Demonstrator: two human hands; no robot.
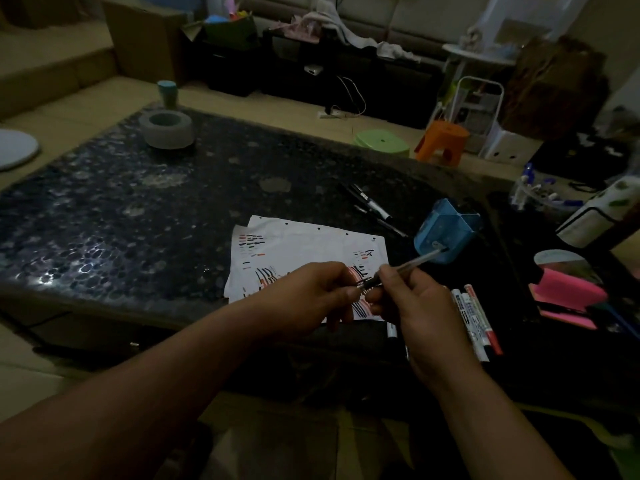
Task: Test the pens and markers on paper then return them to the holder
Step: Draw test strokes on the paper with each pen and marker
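While my left hand (311,294) pinches its dark end, my right hand (420,306) grips the pen (415,262) over the paper (311,245); I cannot read the labels on the markers (476,317) beside it.

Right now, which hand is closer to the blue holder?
The right hand. It grips the pen just in front of the blue holder, and the pen's far end nearly reaches it. The left hand pinches the pen's other end farther left, over the paper.
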